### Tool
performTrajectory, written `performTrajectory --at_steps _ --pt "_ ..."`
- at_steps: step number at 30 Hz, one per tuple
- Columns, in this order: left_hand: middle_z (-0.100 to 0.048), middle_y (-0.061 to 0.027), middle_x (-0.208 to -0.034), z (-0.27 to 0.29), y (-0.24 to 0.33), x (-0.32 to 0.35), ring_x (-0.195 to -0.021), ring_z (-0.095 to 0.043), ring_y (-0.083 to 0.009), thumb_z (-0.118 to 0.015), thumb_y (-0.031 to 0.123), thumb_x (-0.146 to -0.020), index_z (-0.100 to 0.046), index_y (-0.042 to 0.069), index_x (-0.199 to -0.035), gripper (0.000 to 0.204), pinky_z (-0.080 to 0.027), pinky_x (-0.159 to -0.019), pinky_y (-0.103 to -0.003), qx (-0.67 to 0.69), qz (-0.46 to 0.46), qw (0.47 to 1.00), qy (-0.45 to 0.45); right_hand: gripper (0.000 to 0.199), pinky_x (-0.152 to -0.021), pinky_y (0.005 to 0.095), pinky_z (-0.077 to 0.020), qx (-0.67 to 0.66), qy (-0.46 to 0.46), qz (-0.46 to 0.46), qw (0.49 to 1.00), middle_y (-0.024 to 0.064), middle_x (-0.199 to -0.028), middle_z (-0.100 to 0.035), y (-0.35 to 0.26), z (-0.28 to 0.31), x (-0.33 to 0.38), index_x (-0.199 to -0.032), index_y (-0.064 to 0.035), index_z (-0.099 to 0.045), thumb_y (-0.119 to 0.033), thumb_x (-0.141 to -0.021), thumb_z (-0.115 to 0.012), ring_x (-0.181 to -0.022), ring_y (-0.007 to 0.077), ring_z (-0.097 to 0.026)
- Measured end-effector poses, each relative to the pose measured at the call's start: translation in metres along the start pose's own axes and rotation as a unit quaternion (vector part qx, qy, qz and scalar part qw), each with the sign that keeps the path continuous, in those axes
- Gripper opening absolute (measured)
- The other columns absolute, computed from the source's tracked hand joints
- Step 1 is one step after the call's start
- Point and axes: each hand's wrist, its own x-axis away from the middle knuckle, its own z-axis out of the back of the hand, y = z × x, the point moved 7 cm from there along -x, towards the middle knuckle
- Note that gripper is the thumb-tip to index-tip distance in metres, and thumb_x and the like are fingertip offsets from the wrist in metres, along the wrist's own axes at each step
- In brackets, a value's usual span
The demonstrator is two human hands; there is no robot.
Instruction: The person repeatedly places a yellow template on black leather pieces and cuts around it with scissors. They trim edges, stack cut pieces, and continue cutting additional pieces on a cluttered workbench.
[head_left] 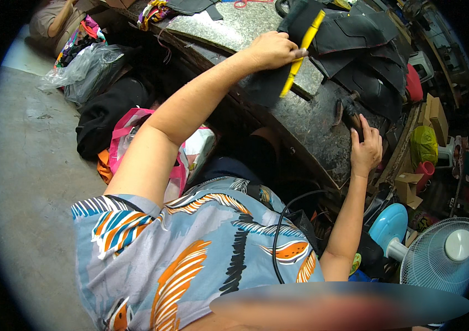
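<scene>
My left hand (276,51) is closed on a black sheet piece (267,85) that looks like leather or fabric. A bright yellow strip (302,54) crosses this piece beside my fingertips, held up over the bench. Lower right, my right hand (366,149) rests over the end of a dark-handled tool (352,115), perhaps a hammer. Its thumb and fingers are spread on either side of the handle, not wrapped round it. Beyond both hands, several black cut pieces (358,41) lie in an overlapping pile.
The worn dark bench (312,132) carries a pale stone-like slab (229,25). Bags (127,132) crowd the bench's left side. A white and blue fan (438,254) stands lower right, near cardboard boxes (437,118). Another person (52,25) is at the upper left.
</scene>
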Motion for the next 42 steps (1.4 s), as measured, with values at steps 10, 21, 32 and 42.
performTrajectory --at_steps 10,21,32,42 --pt "-0.060 -0.0208 -0.110 0.014 -0.015 0.024 -0.106 -0.056 -0.0425 -0.074 0.016 -0.070 -0.052 0.003 -0.115 0.052 -0.046 -0.094 -0.046 0.036 0.026 0.985 0.168 0.045 -0.078 0.0356 -0.0494 0.003 -0.016 -0.013 1.000 0.0003 -0.092 -0.061 0.001 -0.001 0.000 -0.124 -0.0293 -0.067 -0.025 -0.080 -0.075 -0.087 0.0211 -0.060" --pt "-0.068 -0.0176 -0.089 0.019 -0.013 0.019 -0.092 -0.064 -0.0346 -0.060 0.003 -0.079 -0.061 0.005 -0.106 0.027 -0.054 -0.083 -0.043 0.003 -0.009 0.973 0.230 0.046 -0.074 0.0378 -0.0500 0.009 0.008 0.011 1.000 0.0008 -0.089 -0.060 -0.001 0.001 -0.001 -0.123 -0.0292 -0.068 -0.025 -0.078 -0.077 -0.083 0.0221 -0.060" --pt "-0.067 -0.0201 -0.105 0.014 -0.009 0.009 -0.103 -0.063 -0.0360 -0.062 0.004 -0.078 -0.066 0.003 -0.113 0.036 -0.050 -0.094 -0.043 -0.029 -0.039 0.988 0.144 0.045 -0.076 0.0371 -0.0503 0.008 0.003 0.023 1.000 0.0023 -0.092 -0.061 0.001 -0.001 0.002 -0.124 -0.0269 -0.067 -0.025 -0.080 -0.075 -0.086 0.0227 -0.061" --pt "-0.071 -0.0166 -0.096 0.007 0.018 -0.001 -0.093 -0.070 -0.0351 -0.058 0.014 -0.082 -0.074 0.009 -0.097 0.022 -0.055 -0.081 -0.044 -0.078 -0.027 0.995 0.054 0.038 -0.071 0.0352 -0.0556 -0.186 0.015 0.010 0.982 0.0084 -0.106 -0.072 -0.086 0.031 -0.033 -0.133 -0.0250 -0.060 -0.036 -0.096 -0.059 -0.086 0.0286 -0.071"
